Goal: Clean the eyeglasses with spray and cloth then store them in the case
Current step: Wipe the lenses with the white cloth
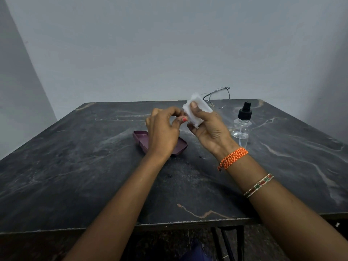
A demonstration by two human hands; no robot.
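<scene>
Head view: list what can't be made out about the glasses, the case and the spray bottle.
- Glasses: one lens is hidden behind the white cloth in the right hand, so its cleanliness can't be judged.
- Left hand: its grip pinches something thin, likely a temple; the fingers hide it.
- Case: the left hand covers its middle; open or closed is unclear.
- Spray bottle: clear, so the liquid level is unreadable.
</scene>
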